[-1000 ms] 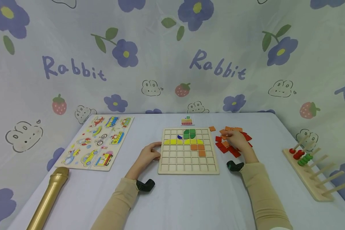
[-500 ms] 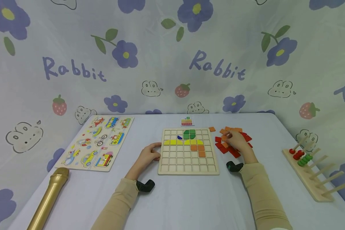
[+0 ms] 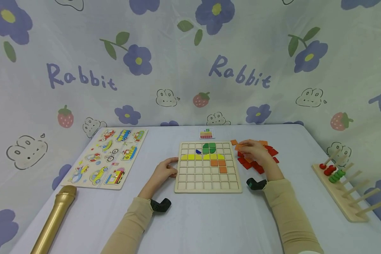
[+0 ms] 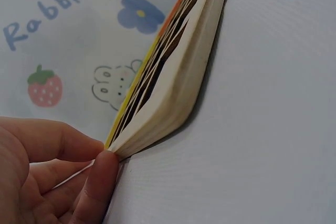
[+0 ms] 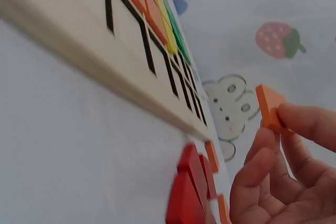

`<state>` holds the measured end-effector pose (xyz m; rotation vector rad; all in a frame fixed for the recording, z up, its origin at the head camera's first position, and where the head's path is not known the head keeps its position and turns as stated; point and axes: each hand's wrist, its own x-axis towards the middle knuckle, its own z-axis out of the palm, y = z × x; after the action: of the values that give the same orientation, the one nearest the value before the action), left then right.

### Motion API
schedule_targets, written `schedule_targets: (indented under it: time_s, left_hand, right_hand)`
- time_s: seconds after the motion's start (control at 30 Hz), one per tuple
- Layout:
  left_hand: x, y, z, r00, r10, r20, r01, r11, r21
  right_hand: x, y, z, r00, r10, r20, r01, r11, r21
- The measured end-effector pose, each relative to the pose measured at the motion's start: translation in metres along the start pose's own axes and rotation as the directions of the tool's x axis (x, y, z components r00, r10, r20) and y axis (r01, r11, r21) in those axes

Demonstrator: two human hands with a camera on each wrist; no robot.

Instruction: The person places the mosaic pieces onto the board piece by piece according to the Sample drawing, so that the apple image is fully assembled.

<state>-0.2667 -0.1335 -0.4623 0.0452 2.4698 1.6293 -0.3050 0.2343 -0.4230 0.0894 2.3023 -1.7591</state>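
A square wooden grid board lies at mid-table, with green, blue, yellow and orange pieces in its cells. My left hand grips its left edge; the left wrist view shows the thumb and forefinger meeting at the board's rim. My right hand pinches an orange square tile between thumb and fingers, raised off the table to the right of the board. Under and around this hand lies a loose pile of red tiles and orange tiles, partly covered by it.
Behind the board stands a small pattern card. A picture puzzle board and a gold microphone are at left. At right is a wooden peg rack with coloured beads. A printed curtain hangs behind.
My right hand has lifted from the tile pile and moved a little left toward the board, bringing the orange tile with it. The left hand keeps its place on the board's edge.
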Motion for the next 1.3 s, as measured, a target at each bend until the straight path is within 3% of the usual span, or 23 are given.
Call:
schedule_targets:
  time_s: [0.07,0.23,0.4,0.5,0.63,0.87,1.1,1.3]
  left_hand:
    - [0.0,0.0,0.0,1.0,0.001,-0.002,-0.001,1.0,0.001]
    - [0.0,0.0,0.0,1.0,-0.005,-0.004,0.005,1.0,0.007]
    - [0.0,-0.001,0.0,1.0,-0.006,-0.003,0.006,1.0,0.001]
    - [0.0,-0.001,-0.001,1.0,-0.004,0.004,0.004,1.0,-0.003]
    - [0.0,-0.001,-0.001,1.0,-0.005,0.012,0.005,1.0,-0.006]
    - [-0.001,0.001,-0.001,1.0,0.006,0.011,-0.006,1.0,-0.001]
    - [-0.003,0.001,-0.002,1.0,-0.001,0.007,0.001,1.0,-0.003]
    - [-0.002,0.002,-0.002,1.0,0.007,0.012,-0.007,1.0,0.004]
  right_hand:
    - [0.001,-0.003,0.007,0.999,0.005,0.054,-0.008,0.998,0.067]
    - [0.001,-0.008,0.027,0.987,-0.008,0.159,-0.006,0.996,0.088]
    - [-0.002,-0.012,0.049,0.968,-0.059,0.245,0.08,0.994,-0.075]
    - [-0.003,-0.012,0.06,0.959,-0.081,0.272,0.149,0.959,-0.241]
    - [-0.005,-0.011,0.069,0.96,-0.08,0.269,0.183,0.906,-0.382]
    - [-0.006,-0.01,0.076,0.965,-0.08,0.25,0.187,0.878,-0.44]
    - [-0.007,-0.01,0.077,0.972,-0.049,0.228,0.151,0.876,-0.458]
    - [-0.008,-0.013,0.055,0.968,-0.114,0.222,0.2,0.887,-0.417]
